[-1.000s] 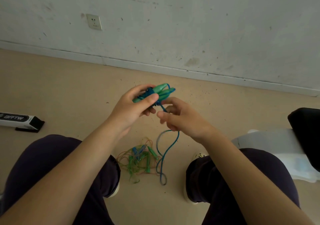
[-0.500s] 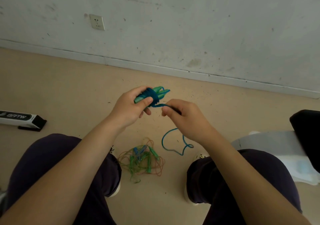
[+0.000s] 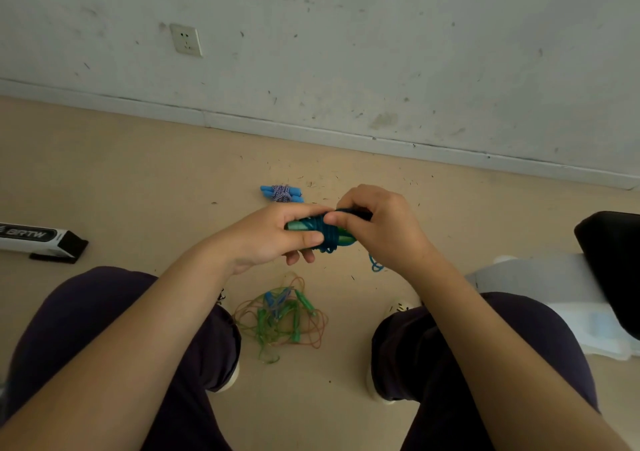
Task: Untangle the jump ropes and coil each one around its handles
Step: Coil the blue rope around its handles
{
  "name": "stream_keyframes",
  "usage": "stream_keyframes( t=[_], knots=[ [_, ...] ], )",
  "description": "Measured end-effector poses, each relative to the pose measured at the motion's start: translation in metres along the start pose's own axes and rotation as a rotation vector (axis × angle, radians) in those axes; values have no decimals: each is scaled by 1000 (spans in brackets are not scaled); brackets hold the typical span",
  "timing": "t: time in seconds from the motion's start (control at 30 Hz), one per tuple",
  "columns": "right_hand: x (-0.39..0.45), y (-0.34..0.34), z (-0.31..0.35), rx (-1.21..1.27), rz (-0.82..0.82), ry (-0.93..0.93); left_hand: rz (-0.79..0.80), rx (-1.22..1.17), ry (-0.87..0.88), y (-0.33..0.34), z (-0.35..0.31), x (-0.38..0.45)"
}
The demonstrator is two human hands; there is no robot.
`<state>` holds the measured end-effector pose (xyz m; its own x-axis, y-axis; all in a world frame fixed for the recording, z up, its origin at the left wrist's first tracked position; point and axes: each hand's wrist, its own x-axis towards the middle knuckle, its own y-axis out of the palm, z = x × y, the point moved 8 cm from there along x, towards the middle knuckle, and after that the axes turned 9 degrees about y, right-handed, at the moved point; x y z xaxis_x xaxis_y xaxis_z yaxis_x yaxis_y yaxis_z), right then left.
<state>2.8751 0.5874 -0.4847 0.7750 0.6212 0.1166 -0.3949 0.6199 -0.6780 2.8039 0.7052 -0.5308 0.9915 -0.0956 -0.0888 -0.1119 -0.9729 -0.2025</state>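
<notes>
Tangled ropes [image 3: 280, 319] on floor [image 3: 138, 180] between knees; coiled rope [image 3: 282, 193] beyond hands; box [image 3: 41, 241] far left.

A bare indoor room — scuffed white wall [image 3: 346, 52], wall socket [image 3: 186, 40], beige floor [image 3: 121, 173].

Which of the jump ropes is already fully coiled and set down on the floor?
The blue-handled rope bundle by the wall. The teal rope is in both hands, and the green and orange ropes lie tangled between the feet.
</notes>
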Motion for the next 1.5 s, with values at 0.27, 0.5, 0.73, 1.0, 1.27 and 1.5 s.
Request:
stream_keyframes(
  t=[0.27,0.5,0.73,1.0,1.27,1.5],
  knots=[
    [1,10,-1,41,37,27,-116,9,-98,-2,5,0],
    [-1,8,3,99,20,20,-172,114,-83,-8,4,3],
    [-1,15,-2,189,29,103,-171,150,-27,-6,1,1],
    [-1,12,-4,286,56,154,-161,185,23,-5,-4,3],
    [3,4,-5,194,-32,123,-110,53,-8,-1,-3,4],
    [3,5,-12,220,-37,209,-110,35,62,0,-7,3]
  ],
)
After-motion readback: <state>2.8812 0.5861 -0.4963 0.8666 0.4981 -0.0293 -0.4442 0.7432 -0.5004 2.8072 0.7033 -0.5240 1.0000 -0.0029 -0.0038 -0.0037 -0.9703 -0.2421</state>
